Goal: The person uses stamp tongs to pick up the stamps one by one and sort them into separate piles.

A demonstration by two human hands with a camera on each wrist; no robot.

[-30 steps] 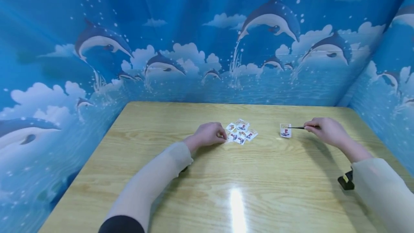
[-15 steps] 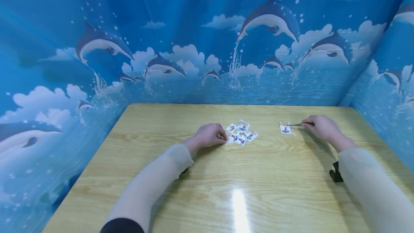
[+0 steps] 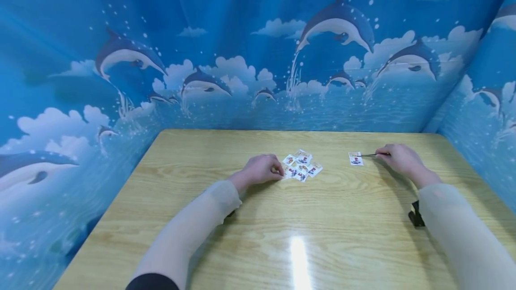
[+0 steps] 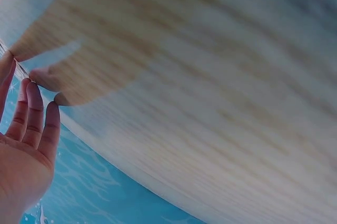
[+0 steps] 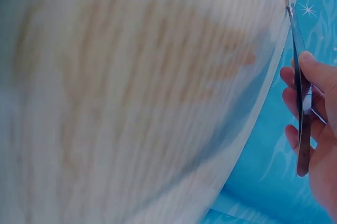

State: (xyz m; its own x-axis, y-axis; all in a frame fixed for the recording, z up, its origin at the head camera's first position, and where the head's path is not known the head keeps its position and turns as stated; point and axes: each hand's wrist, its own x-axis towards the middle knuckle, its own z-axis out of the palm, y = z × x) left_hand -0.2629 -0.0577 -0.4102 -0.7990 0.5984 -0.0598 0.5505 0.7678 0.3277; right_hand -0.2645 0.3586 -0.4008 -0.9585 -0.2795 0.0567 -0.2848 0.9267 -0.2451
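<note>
My right hand (image 3: 402, 159) pinches a pair of metal tweezers (image 5: 301, 97) between thumb and fingers. The tweezer tips overlap a small white picture card (image 3: 356, 161) with a colourful cartoon print, lying at the right of the table. Left of it is a loose, overlapping pile of similar small cards (image 3: 302, 170). At the left edge of that pile is my left hand (image 3: 262, 168), its fingertips down at the nearest card. In the left wrist view its fingers (image 4: 35, 108) are fairly straight and touch the tabletop, with the thumb mostly cut off at the frame's edge.
All the cards lie on a light wood-grain table (image 3: 242, 245), with a bright light reflection near the front. A blue dolphin-print curtain (image 3: 250, 48) surrounds the table's back and sides. A black wrist camera (image 3: 416, 215) hangs under the right sleeve.
The single card has come down from the tweezers' grip onto the table, slightly farther back. My right hand has moved a little left and away from me. My left hand has stayed put.
</note>
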